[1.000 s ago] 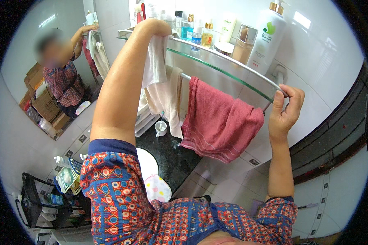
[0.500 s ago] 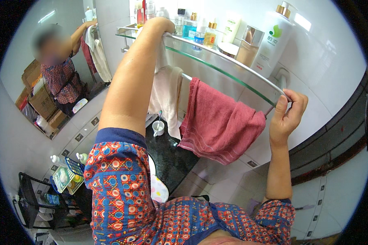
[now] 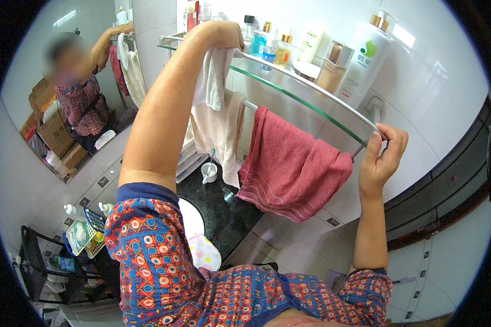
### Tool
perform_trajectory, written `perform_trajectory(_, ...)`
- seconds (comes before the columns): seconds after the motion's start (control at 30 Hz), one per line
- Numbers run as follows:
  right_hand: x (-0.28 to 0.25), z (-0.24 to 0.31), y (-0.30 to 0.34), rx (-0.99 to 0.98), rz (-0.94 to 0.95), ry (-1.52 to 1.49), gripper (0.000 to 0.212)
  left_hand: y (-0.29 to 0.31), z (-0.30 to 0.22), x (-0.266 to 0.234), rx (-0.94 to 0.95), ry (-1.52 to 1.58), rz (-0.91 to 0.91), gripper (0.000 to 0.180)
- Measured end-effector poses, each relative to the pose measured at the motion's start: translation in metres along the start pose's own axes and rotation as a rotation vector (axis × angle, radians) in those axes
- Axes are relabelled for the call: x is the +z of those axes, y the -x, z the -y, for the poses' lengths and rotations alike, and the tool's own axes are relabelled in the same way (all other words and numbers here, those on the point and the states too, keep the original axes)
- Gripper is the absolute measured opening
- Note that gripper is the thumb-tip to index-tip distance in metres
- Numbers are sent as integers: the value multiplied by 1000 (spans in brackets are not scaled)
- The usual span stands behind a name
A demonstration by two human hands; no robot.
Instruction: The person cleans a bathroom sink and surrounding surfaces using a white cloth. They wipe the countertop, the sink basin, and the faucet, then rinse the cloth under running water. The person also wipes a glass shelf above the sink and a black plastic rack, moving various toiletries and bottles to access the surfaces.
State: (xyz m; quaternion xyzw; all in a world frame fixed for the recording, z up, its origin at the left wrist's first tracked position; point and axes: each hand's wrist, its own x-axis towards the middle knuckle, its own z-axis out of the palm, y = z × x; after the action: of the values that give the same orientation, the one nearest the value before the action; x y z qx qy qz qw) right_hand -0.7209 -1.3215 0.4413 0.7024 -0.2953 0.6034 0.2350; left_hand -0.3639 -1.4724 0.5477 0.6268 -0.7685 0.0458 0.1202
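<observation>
A glass shelf [image 3: 319, 111] is spanning the tiled wall [image 3: 439, 103], a metal rail [image 3: 360, 114] edging it.
The left forearm [image 3: 161, 114] is angling further left than half a second ago, uncovering more white cloth [image 3: 215, 82] hanging below the left hand [image 3: 221, 35]; work is apparently continuing there. The right hand [image 3: 381, 158] is pinching the rail's right end between thumb and fingers; the left fingers are curling out of sight, so I cannot tell their grip.

The metal rail [image 3: 360, 115] and glass shelf [image 3: 297, 96] look glossy, the red cloth towel [image 3: 294, 166] matt.
</observation>
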Motion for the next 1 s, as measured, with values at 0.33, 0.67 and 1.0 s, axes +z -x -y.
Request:
perform_trajectory(0.33,3,2,0,-2,-15,9,12,-23,10,14,35,16,-58,28)
perform_trajectory(0.67,3,-2,0,-6,-9,-1,12,14,-15,-14,0,68,43,19)
perform_trajectory(1.0,-6,-1,-3,-25,47,24,12,10,-17,-10,-82,86,60,27)
